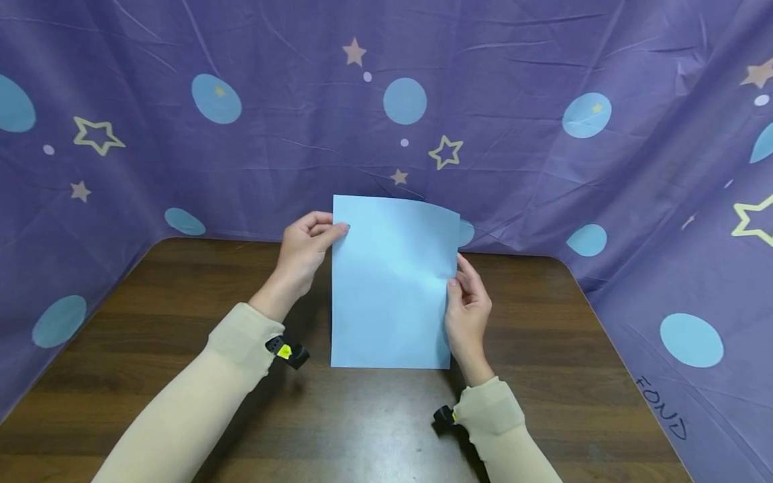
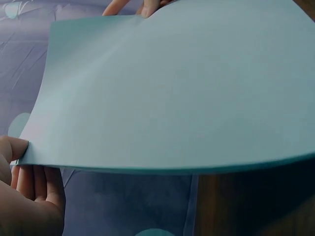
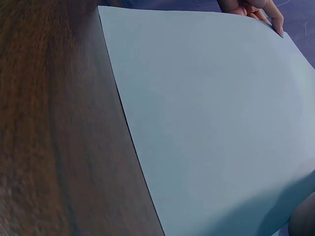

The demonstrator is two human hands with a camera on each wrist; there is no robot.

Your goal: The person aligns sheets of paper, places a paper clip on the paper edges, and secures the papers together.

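A light blue sheet of paper [image 1: 392, 288] is held up over the table, its surface slightly bowed. Near its upper left corner my left hand [image 1: 308, 248] pinches the edge, thumb in front and fingers behind. My right hand [image 1: 470, 305] pinches the right edge around mid-height, where the paper dents a little. In the left wrist view the left hand [image 2: 32, 194] grips a corner of the sheet [image 2: 172, 93]. The right wrist view shows the sheet [image 3: 197, 108] spread wide, with only a sliver of the right hand [image 3: 302, 219] at the lower right.
A brown wooden table [image 1: 374, 429] lies beneath the hands. Behind and beside it hangs a purple curtain [image 1: 290, 121] with stars and blue dots. Handwritten letters [image 1: 662, 408] mark the curtain on the right. A dark strapped device [image 1: 288, 352] sits at the left cuff.
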